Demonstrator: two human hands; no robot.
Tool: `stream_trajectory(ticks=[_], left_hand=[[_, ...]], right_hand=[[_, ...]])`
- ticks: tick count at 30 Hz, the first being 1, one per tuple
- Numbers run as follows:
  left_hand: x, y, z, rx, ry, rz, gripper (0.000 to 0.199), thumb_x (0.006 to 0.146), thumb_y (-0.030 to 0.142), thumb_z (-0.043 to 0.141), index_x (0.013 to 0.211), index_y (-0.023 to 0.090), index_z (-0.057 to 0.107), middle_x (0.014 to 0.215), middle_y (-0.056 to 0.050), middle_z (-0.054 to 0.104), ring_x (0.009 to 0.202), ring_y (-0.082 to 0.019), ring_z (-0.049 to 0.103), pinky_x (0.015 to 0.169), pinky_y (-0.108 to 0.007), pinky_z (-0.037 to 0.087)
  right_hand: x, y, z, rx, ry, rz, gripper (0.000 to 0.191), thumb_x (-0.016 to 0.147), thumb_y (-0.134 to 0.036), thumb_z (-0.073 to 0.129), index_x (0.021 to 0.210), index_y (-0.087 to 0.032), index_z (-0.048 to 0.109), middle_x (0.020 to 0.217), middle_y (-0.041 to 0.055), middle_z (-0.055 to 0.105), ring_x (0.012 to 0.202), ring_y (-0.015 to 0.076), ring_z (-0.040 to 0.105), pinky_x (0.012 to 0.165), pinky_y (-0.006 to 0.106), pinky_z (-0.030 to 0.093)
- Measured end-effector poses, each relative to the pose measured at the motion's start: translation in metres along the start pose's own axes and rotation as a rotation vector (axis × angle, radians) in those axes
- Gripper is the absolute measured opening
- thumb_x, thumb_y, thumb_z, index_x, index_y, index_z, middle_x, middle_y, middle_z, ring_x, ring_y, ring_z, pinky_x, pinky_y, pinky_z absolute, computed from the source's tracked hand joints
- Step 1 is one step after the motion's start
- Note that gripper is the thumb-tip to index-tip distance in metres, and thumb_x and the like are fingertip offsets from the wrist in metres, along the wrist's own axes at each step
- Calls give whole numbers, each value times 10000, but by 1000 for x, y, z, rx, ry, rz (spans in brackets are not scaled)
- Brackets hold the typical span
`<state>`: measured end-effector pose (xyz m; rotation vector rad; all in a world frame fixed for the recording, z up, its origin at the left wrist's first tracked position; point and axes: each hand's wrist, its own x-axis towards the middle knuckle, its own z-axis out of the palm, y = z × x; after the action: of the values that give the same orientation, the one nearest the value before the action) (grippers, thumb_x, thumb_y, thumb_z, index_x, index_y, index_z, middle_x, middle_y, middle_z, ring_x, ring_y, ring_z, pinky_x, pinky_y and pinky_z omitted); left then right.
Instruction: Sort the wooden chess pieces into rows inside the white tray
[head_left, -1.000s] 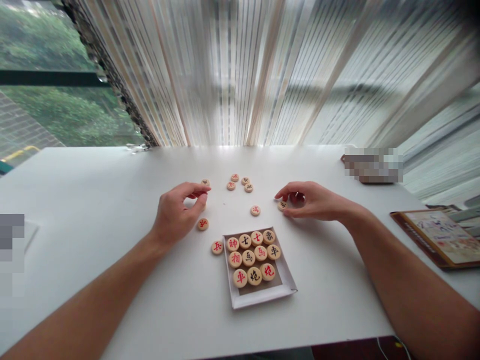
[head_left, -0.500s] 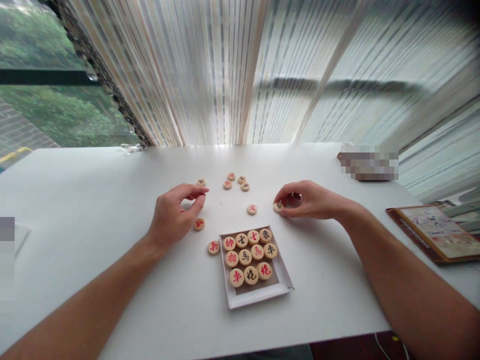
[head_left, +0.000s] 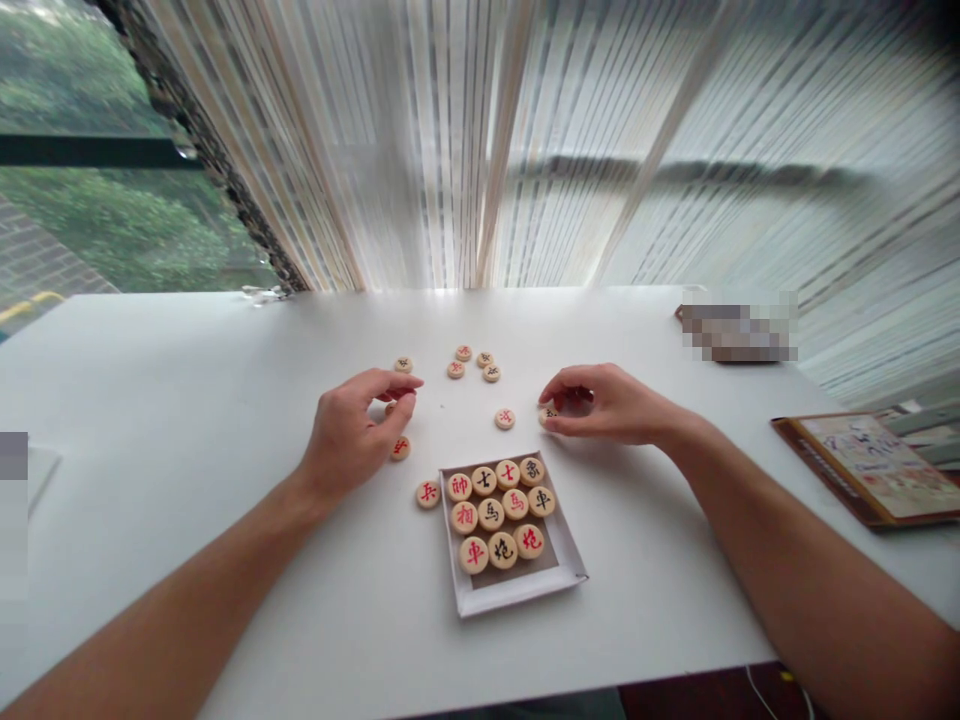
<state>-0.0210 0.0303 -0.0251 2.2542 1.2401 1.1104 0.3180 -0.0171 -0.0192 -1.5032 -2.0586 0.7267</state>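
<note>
My right hand point(head_left: 600, 402) has its thumb and fingers closed around a Chinese chess piece point(head_left: 549, 416) with a black character, low at the table surface. My left hand point(head_left: 360, 420) hovers with thumb and forefinger apart, holding nothing. Through that gap a piece point(head_left: 391, 408) shows, mostly hidden by the hand. Just beneath the wrist side lies a red-marked piece point(head_left: 400, 448). Between the hands sits another red piece point(head_left: 504, 419). Nearer me, a shallow white box point(head_left: 517, 583) carries rows of chess pieces, with a red soldier piece point(head_left: 427, 494) outside its left wall.
Several loose pieces point(head_left: 455, 369) are farther back on the white table point(head_left: 225, 400), with a black-marked one point(head_left: 403, 365) beyond my left hand. On the right are a brown-edged board or booklet point(head_left: 870, 465) and a blurred-out object point(head_left: 739, 333). A striped curtain point(head_left: 420, 150) hangs behind.
My right hand has slid slightly left along with the black-marked piece. My left hand has shifted a little to the right, and a piece now shows through its finger gap.
</note>
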Motion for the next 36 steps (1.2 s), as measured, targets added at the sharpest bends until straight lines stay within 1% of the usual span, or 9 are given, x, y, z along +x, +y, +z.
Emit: stream_trajectory(ticks=[3, 7, 11, 16, 22, 25, 29, 33, 36], left_hand=[[0, -1, 2, -14, -3, 0, 219, 923, 308, 651, 1019, 205, 819, 979, -64, 834, 853, -227, 773, 840, -337, 625], [2, -4, 4, -24, 4, -5, 225, 919, 283, 640, 1006, 184, 823, 967, -69, 832, 834, -220, 765, 830, -328, 624], [3, -6, 4, -27, 27, 7, 217, 914, 270, 635, 982, 191, 825, 959, -66, 836, 836, -218, 767, 867, -333, 622], [4, -11, 3, -41, 69, 0, 224, 914, 268, 639, 1012, 197, 828, 991, -71, 843, 855, -220, 773, 871, -337, 623], [11, -21, -1, -55, 160, -48, 225, 913, 262, 622, 983, 198, 825, 974, -57, 845, 828, -202, 763, 834, -309, 612], [13, -21, -1, -72, 176, -54, 214, 906, 249, 628, 965, 190, 825, 953, -59, 842, 814, -202, 758, 823, -310, 609], [12, -18, -1, -99, 175, -40, 210, 907, 240, 630, 970, 191, 825, 951, -61, 838, 810, -207, 753, 828, -326, 606], [11, -16, -1, -133, 174, -28, 205, 904, 232, 633, 972, 188, 821, 958, -68, 835, 826, -213, 751, 862, -348, 604], [10, -15, 0, -170, 162, -29, 202, 901, 224, 637, 973, 178, 820, 971, -82, 833, 847, -224, 750, 875, -367, 599]], right_hand=[[5, -4, 13, 0, 115, -1, 281, 848, -433, 747, 952, -178, 800, 820, 55, 732, 690, 173, 614, 632, 294, 493], [21, -7, 28, -35, 266, 69, 366, 946, -460, 662, 1110, -162, 798, 956, 99, 787, 740, 193, 657, 684, 318, 513], [47, -11, 33, -87, 307, 158, 344, 948, -438, 710, 1136, -169, 813, 937, 98, 819, 774, 215, 711, 727, 326, 529], [81, -24, 38, -180, 293, 218, 385, 891, -497, 787, 1062, -155, 832, 887, 111, 818, 791, 240, 739, 721, 323, 518], [103, -33, 49, -264, 299, 235, 138, 794, -308, 819, 811, -171, 809, 791, 117, 801, 745, 239, 705, 679, 323, 485], [104, -33, 50, -252, 321, 245, 129, 761, -292, 811, 701, -187, 765, 710, 104, 776, 705, 237, 688, 651, 328, 470], [99, -33, 44, -177, 381, 255, 145, 708, -288, 822, 645, -206, 720, 611, 58, 723, 650, 219, 658, 642, 330, 471], [82, -32, 35, 0, 451, 241, 199, 659, -305, 878, 736, -193, 732, 699, 52, 764, 664, 201, 673, 651, 321, 509], [60, -34, 35, 210, 443, 214, 359, 672, -463, 913, 814, -170, 761, 730, 79, 784, 659, 203, 691, 604, 313, 529]])
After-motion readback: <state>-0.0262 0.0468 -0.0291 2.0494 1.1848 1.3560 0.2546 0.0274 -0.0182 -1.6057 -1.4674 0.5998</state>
